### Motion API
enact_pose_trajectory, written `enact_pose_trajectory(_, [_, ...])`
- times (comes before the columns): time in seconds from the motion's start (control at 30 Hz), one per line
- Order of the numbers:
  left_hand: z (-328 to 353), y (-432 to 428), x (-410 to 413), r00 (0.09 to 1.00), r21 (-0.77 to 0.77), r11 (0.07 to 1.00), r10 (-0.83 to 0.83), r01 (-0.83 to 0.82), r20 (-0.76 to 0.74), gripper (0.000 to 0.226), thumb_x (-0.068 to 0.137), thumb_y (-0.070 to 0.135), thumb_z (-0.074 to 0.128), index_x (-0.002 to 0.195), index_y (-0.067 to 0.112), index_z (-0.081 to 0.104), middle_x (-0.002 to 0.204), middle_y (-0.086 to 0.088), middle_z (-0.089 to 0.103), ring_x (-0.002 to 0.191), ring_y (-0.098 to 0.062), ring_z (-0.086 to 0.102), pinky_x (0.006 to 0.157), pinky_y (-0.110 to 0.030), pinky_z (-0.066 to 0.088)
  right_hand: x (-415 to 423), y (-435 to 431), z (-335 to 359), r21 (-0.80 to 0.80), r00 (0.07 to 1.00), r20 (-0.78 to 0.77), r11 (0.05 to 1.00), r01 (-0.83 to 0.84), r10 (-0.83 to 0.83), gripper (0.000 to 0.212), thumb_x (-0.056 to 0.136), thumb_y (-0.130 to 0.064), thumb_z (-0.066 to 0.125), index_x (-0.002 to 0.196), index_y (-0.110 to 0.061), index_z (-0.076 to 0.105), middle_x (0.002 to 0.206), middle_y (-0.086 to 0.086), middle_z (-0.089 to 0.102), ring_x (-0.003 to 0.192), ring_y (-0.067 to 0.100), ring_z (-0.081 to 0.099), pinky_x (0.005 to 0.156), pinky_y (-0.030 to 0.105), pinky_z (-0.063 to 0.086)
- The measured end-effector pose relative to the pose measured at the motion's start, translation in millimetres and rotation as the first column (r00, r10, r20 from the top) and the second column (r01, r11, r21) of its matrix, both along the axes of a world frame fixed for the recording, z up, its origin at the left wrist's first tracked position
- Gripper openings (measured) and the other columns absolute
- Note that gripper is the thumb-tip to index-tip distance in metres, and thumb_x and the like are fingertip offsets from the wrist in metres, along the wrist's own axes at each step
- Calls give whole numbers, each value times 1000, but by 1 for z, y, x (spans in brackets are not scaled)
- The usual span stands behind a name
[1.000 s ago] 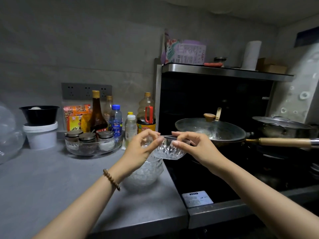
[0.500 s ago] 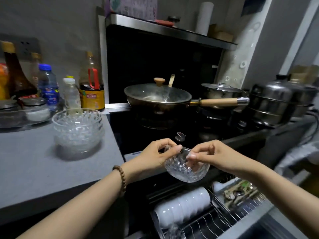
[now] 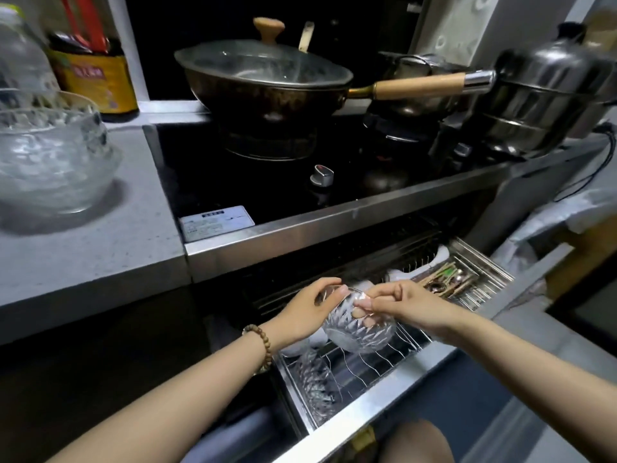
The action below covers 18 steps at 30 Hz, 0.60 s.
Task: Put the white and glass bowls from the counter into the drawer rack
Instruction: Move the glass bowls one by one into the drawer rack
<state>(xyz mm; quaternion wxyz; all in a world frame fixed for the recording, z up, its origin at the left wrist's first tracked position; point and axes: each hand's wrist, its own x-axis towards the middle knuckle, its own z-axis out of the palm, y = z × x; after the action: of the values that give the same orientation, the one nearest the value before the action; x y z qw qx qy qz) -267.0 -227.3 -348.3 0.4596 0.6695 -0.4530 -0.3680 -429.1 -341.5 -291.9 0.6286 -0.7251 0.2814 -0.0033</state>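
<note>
Glass, cut in a diamond pattern: one bowl [image 3: 362, 330] is held over the open rack [image 3: 377, 365], not yet set between its wires. The left hand [image 3: 305, 312] pinches the rim on its own side, thumb and fingers curled on it. The right hand [image 3: 405, 304] pinches the opposite rim, with fingertips reaching inside. The bowl is tilted and its bottom is close above the wires, but whether it touches them cannot be told.

Just below the left wrist a second glass bowl [image 3: 315, 379] stands on edge in the rack, so at least one is stored. Under the left hand some white bowls [image 3: 298, 347] show (mostly hidden by the hand and the held bowl), also in the rack. Far up and left of the hands, a stack [image 3: 50, 162] of glass bowls waits on the counter [image 3: 100, 255]; how many cannot be counted. No white bowl is seen on the visible part of the counter.

The task seems about in the middle: the white ones are probably finished, the glass ones begun, several left to carry.
</note>
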Motion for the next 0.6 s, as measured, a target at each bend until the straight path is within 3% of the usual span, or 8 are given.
enact_pose_trajectory(0.13, [-45,2,2,998,87,996,26,-21,-59,57,87,57,47,138,32,41,144,7,44,120,-8,49,105,-29,39,2,-7,-35,31,990,-98,994,102,-98,47,65,-41,75,98,-8,74,85,4,76,68,9,68,58,15,50])
enact_pose_trajectory(0.2, [-65,6,6,998,137,991,1,-10,64,63,86,59,46,141,30,36,147,5,38,124,-8,44,106,-26,34,5,-12,-53,18,975,-153,986,164,-159,46,69,-39,73,100,-5,73,86,9,75,68,14,67,67,24,51])
enact_pose_trajectory(0.27, [-81,11,13,965,186,982,-66,18,254,66,87,60,45,144,29,30,150,4,33,125,-7,39,105,-21,27,10,-17,-69,44,954,-208,972,231,-217,30,74,-32,72,94,-9,75,85,9,74,70,18,65,73,32,49])
enact_pose_trajectory(0.37, [-101,17,21,865,262,965,-152,25,477,77,85,65,43,148,27,22,156,3,22,142,-13,20,117,-32,11,19,-24,-88,70,921,-292,955,289,-257,20,79,-25,70,93,-12,75,82,6,74,65,16,65,63,25,51])
enact_pose_trajectory(0.4, [-106,18,22,839,294,956,-173,17,515,81,84,67,43,149,27,19,158,4,17,145,-14,13,118,-38,4,22,-26,-94,77,908,-321,948,310,-270,20,81,-23,69,96,-10,74,82,7,74,64,15,65,61,23,51])
enact_pose_trajectory(0.5, [-120,22,24,794,357,934,-222,7,566,93,79,73,43,151,26,7,160,5,1,147,-14,-3,117,-44,-9,31,-28,-109,119,881,-389,934,338,-270,14,84,-18,66,92,-8,73,98,16,71,83,25,61,79,34,48])
enact_pose_trajectory(0.6, [-131,22,26,769,377,926,-251,14,588,105,71,82,39,151,26,-1,159,6,-11,146,-14,-12,115,-43,-17,39,-30,-122,125,865,-444,940,317,-233,22,86,-18,64,100,-3,70,86,10,69,73,20,59,67,28,48])
